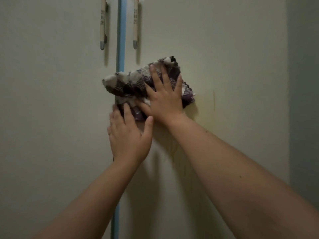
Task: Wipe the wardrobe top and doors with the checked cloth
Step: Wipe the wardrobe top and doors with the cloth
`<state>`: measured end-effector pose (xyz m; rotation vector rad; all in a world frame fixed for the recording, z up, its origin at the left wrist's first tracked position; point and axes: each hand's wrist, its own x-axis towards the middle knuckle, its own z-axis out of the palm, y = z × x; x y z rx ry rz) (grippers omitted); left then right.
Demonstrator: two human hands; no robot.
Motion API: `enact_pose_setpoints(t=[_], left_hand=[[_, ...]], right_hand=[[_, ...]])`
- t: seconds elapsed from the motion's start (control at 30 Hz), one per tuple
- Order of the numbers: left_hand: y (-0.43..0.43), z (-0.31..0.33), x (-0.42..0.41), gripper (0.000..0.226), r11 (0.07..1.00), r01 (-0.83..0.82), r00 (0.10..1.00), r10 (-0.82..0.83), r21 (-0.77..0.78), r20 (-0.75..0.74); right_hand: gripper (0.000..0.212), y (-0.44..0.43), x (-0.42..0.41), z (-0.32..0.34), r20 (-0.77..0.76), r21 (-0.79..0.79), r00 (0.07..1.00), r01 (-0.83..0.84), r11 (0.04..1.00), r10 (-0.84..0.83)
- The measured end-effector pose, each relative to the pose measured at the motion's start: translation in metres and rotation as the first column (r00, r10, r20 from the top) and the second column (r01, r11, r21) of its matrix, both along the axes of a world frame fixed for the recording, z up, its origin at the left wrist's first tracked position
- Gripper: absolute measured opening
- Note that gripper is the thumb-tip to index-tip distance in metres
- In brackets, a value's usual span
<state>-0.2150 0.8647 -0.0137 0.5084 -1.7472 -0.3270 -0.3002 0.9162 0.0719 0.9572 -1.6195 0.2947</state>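
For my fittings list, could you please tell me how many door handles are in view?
2: the left handle beside the blue strip, the right handle on its other side; more may lie outside the frame.

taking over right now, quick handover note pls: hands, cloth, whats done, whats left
Right hand: flat, fingers spread, pressing the checked cloth against the right door.
Left hand: fingers straight, touching the cloth's lower edge by the blue strip between the doors.
Cloth: bunched, below the handles, lapping over the strip.
Done: door wiping is under way; which areas are wiped cannot be told.
Left: the rest of both doors; the wardrobe top is out of view, so check it.
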Motion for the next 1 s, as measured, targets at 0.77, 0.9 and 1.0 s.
enact_pose_setpoints(t=[0.77,0.9,1.0], left_hand=[[0.003,-0.056,0.007,0.076,0.958,0.24,0.966,-0.251,0.158,0.055],[0.001,-0.056,0.009,0.079,0.961,0.231,0.964,-0.247,0.149,0.102],[-0.004,-0.054,0.012,0.075,0.956,0.253,0.956,-0.271,0.146,0.117]], right_hand=[[0.086,0.183,-0.124,-0.103,0.498,-0.499,0.867,0.276,0.821,0.011],[0.09,0.185,-0.124,-0.123,0.541,-0.577,0.839,0.316,0.753,0.063],[0.087,0.171,-0.111,-0.124,0.565,-0.594,0.821,0.339,0.729,0.078]])
